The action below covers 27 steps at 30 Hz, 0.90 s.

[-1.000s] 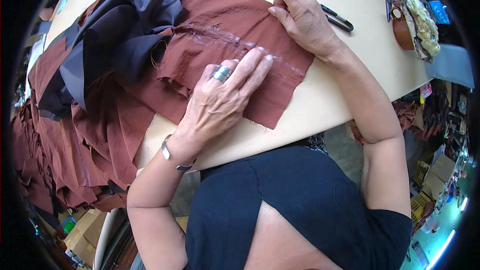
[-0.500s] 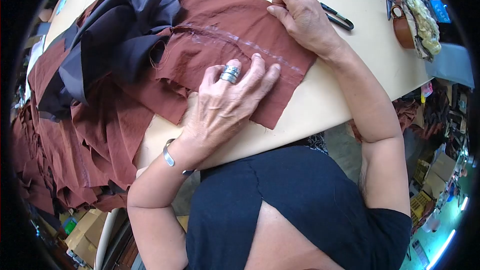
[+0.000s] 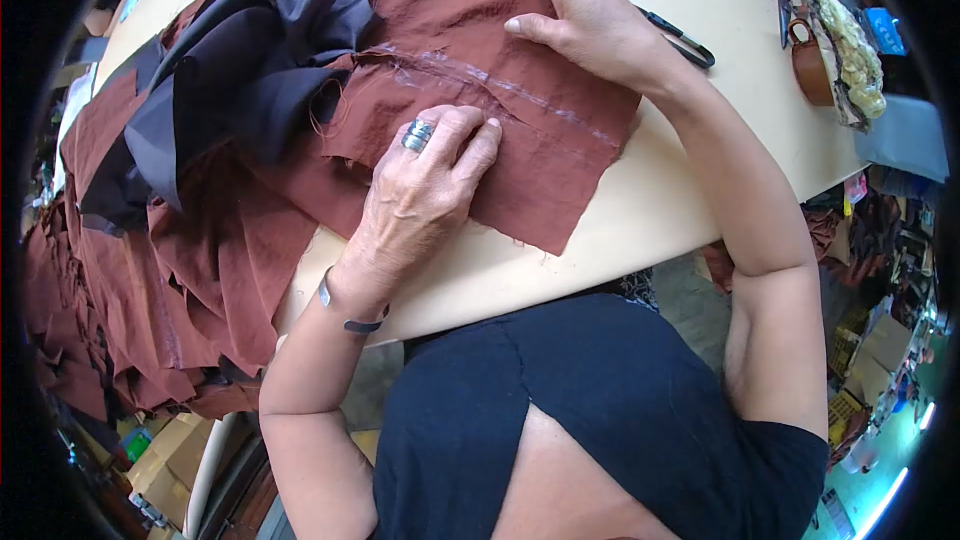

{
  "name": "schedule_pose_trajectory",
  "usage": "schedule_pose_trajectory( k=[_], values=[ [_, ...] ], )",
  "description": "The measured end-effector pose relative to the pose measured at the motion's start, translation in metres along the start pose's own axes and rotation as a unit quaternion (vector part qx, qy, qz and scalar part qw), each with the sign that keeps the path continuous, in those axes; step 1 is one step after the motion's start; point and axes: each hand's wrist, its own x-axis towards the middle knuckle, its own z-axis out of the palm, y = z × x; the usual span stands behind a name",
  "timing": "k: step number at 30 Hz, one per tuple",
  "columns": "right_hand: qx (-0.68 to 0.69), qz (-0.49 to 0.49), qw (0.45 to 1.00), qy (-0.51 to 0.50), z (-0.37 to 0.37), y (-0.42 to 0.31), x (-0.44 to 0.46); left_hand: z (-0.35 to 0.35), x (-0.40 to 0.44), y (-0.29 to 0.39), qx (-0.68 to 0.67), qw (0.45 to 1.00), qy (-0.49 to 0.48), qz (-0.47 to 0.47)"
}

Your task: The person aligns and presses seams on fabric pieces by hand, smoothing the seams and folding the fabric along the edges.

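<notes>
A reddish-brown fabric piece [image 3: 540, 170] lies on the table, with a wrinkled seam line and whitish chalk-like marks running across it. My left hand [image 3: 425, 175], wearing a wide silver ring, has its fingers curled together on this fabric just below the marked line, seeming to pinch it; the fingertips are partly hidden. Over the fabric's upper right part, my right hand [image 3: 595, 35] is open, thumb and index finger apart. Dark, shiny lining cloth [image 3: 240, 70] is bunched to the left, joined or lying against the brown fabric; loose threads hang between them.
Black thread snips [image 3: 680, 40] lie beside my right wrist on the cream table [image 3: 750, 110]. Scissors, a brown leather-like holder [image 3: 810, 65] and a pale crumpled bundle [image 3: 850, 55] are at the right edge. More brown fabric [image 3: 200, 280] drapes off the left edge. Cardboard boxes [image 3: 175, 465] stand below.
My left hand has moved left and its spread fingers have drawn together. My right hand has shifted slightly left, its thumb further from the index finger. The fabric has moved slightly.
</notes>
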Motion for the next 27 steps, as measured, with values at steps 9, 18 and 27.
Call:
schedule_pose_trajectory(
  k=[9,18,27],
  values=[
    [0.058,-0.181,0.976,0.105,0.019,0.020,0.004,-0.006,0.013,0.003,0.060,0.997,-0.046,0.004],
    [0.054,-0.165,0.981,0.088,0.017,0.019,0.002,-0.007,0.012,0.008,0.077,0.995,-0.068,-0.021],
    [0.017,-0.217,0.969,0.118,0.018,0.023,0.001,-0.007,0.011,0.019,0.109,0.992,-0.066,-0.011]
  ],
)
